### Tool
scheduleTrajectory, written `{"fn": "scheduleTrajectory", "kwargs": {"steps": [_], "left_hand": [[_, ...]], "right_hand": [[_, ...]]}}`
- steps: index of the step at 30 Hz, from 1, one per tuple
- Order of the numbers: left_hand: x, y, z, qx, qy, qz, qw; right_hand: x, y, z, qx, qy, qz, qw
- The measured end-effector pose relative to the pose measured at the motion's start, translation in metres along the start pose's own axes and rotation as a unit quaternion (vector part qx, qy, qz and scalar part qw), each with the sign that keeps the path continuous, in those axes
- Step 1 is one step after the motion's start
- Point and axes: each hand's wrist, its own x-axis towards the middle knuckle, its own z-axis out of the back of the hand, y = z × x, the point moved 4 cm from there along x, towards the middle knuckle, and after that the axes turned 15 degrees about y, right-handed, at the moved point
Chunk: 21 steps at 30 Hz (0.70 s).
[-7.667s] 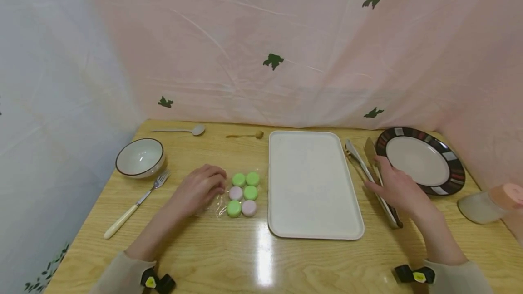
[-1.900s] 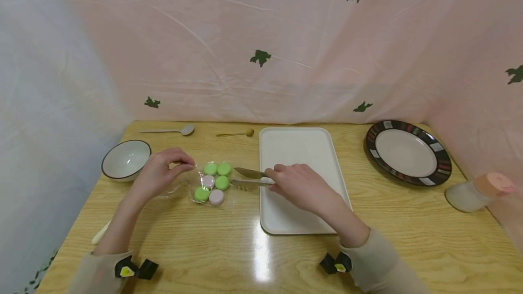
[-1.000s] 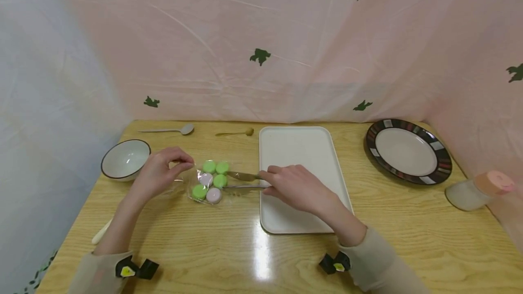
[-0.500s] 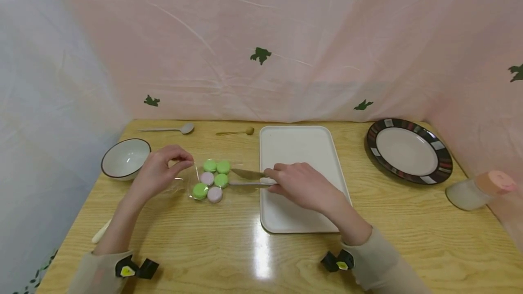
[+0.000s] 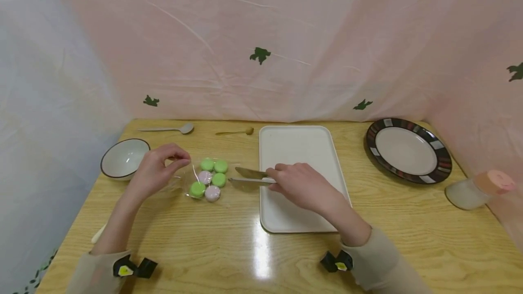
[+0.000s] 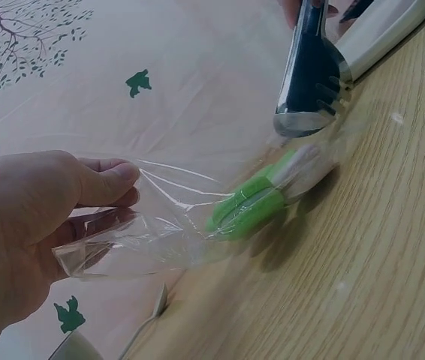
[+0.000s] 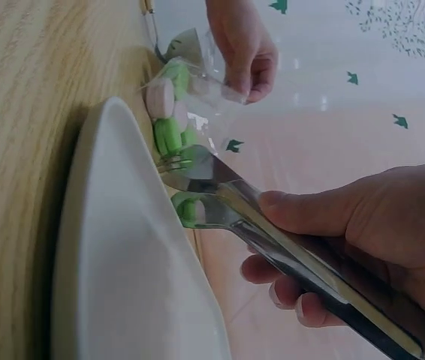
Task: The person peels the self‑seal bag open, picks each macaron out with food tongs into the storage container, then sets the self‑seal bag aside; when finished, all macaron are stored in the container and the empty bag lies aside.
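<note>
The right hand [image 5: 300, 187] holds silver metal tongs [image 5: 250, 173] whose tips have just backed slightly off six round green and lilac macarons [image 5: 218, 179], apparently leaving them all ungripped inside the clear plastic bag [image 6: 156, 241] the left hand [image 5: 155, 169] pinches.

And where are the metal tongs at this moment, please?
In the head view, the metal tongs extend from the right hand across the left edge of the white tray, their tips just right of the macarons.

I'm watching from the head view, facing forward and down over the table [image 5: 204, 248], both tilted wrist views are looking closer in, sharing the macarons [image 6: 251, 206] and tongs [image 7: 299, 253].
</note>
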Motion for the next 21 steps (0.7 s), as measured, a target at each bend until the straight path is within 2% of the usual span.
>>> {"fn": "scheduleTrajectory", "kwargs": {"steps": [5, 10, 21], "left_hand": [[0.001, -0.0003, -0.0012, -0.006, 0.008, -0.006, 0.9999], [0.001, -0.0023, -0.0004, -0.01, 0.013, -0.013, 0.9998], [0.0002, -0.0002, 0.0004, -0.016, 0.016, -0.003, 0.9997]], "right_hand": [[0.0036, 0.0057, -0.0017, -0.016, -0.018, 0.006, 1.0], [0.006, 0.0088, -0.0013, -0.017, -0.016, 0.011, 1.0], [0.004, 0.0014, -0.0018, 0.066, 0.031, 0.01, 0.997]]}}
